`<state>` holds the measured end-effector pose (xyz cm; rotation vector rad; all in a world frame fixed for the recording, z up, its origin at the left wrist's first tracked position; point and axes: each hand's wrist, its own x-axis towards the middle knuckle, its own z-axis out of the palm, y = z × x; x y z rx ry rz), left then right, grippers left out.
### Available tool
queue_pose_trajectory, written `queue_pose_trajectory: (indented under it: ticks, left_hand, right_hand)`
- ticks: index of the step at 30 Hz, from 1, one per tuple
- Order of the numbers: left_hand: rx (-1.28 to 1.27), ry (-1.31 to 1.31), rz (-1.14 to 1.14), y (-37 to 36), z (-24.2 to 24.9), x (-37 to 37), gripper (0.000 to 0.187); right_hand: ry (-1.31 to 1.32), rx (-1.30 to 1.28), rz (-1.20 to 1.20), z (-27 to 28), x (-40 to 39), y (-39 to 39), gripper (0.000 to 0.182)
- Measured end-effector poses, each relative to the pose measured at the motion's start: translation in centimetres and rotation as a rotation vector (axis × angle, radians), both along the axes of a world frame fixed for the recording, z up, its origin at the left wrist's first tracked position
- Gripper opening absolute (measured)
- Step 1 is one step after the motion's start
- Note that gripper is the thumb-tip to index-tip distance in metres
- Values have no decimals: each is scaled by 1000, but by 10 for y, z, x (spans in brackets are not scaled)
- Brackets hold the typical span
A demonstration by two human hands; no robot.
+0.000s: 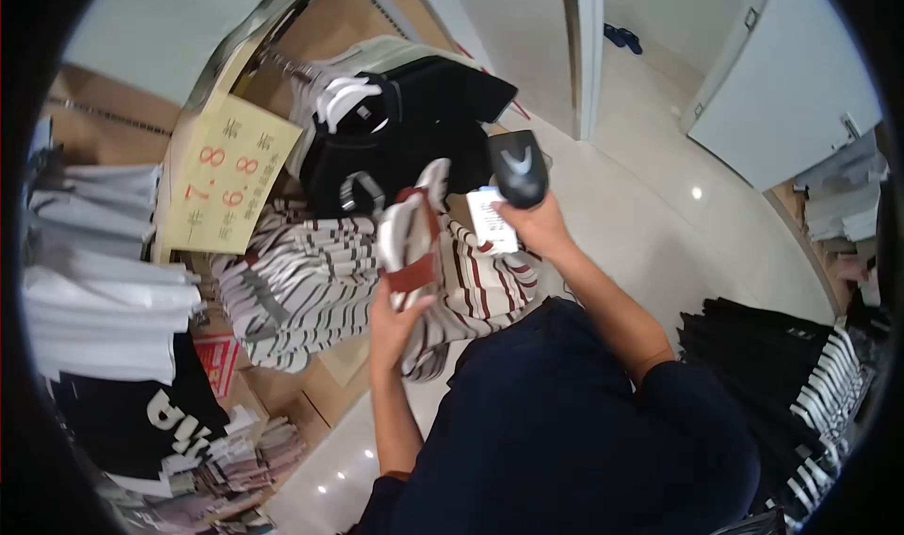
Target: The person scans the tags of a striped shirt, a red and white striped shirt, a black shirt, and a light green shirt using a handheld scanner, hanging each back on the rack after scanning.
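Note:
My right hand (539, 226) grips a black handheld barcode scanner (518, 166). A white price tag (492, 220) is pinched against the scanner by the same hand. My left hand (391, 323) is closed on a striped shirt (480, 276) near its reddish-brown collar (411, 276). A white hanger (403, 229) shows at that collar, blurred by motion. The shirt's cream body with dark red stripes hangs between my hands and spreads below them. Some fingertips of my left hand are hidden behind the collar.
Black garments (424, 92) and grey striped shirts (301, 290) hang on the rack ahead. A yellow price sign (231, 172) stands beside them. More clothes hang at left, and black garments (753, 356) at lower right. A white door (791, 73) stands at upper right over the pale tiled floor (650, 196).

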<state>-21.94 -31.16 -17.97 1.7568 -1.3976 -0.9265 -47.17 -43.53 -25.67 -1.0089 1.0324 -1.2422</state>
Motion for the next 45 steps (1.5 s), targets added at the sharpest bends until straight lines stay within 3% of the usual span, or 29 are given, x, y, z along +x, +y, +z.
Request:
queue_pose_trajectory:
  ticks: [1, 4, 5, 7, 8, 9, 10, 11, 13, 14, 17, 20, 24, 25, 27, 33, 36, 38, 41, 42, 45]
  left_hand:
    - [40, 154, 10, -3, -4, -17, 71]
    - [-27, 139, -75, -3, -38, -33, 79]
    - [-45, 166, -106, -1, -36, -39, 79]
    - [5, 302, -135, 4, -53, -32, 61]
    - [-3, 337, -127, 10, -58, -29, 55]
    - [-11, 374, -119, 14, -55, -31, 48]
    - [-68, 413, -119, 19, -61, -26, 36]
    - [-32, 448, -107, 23, -65, -25, 36]
    - [21, 516, -85, 24, -71, -19, 37]
    - [196, 575, -175, 25, -87, -3, 38]
    - [37, 760, -61, 28, -76, -16, 44]
    - [39, 723, -46, 31, -73, -7, 50]
    - [5, 707, -30, 35, -78, 1, 52]
    - [-7, 710, -23, 37, -79, 1, 51]
    - [-43, 656, -10, 42, -79, 2, 50]
    - [-124, 585, 67, 53, -92, 16, 46]
    - [-155, 503, 94, 58, -89, 24, 44]
    - [-158, 391, 80, 64, -80, 36, 45]
    - [33, -129, 201, 75, -84, 59, 45]
    - [122, -155, 166, 77, -61, 57, 45]
    - [85, -284, -47, 86, -68, 66, 35]
  right_hand:
    - [-4, -79, 67, 14, 13, 10, 28]
    - [-83, -360, 96, 59, 49, 42, 39]
    - [106, -475, 112, 62, 55, 46, 47]
    - [319, -545, 142, 71, 68, 63, 51]
    - [490, -410, 375, 78, 65, 67, 55]
    - [527, -456, 442, 79, 66, 68, 52]
    - [379, -413, 511, 73, 67, 70, 50]
    - [230, -367, 577, 67, 67, 73, 48]
    - [213, -337, 605, 67, 56, 73, 49]
    - [268, -273, 574, 67, 49, 74, 50]
    - [285, -176, 497, 58, 17, 79, 50]
    - [216, -171, 508, 53, -1, 92, 51]
    - [198, 69, 731, 45, 5, 128, 50]
    - [233, -8, 735, 37, 10, 134, 48]
    - [197, 201, 730, 34, 19, 144, 47]
    - [96, 242, 832, 18, 21, 139, 29]
    - [-20, 284, 697, 13, 33, 142, 22]
    - [94, 290, 622, 8, 28, 133, 21]
    - [156, 263, 490, -1, 25, 116, 19]
    - [141, 259, 452, -10, 24, 112, 18]
    - [64, 202, 396, -10, 41, 101, 17]
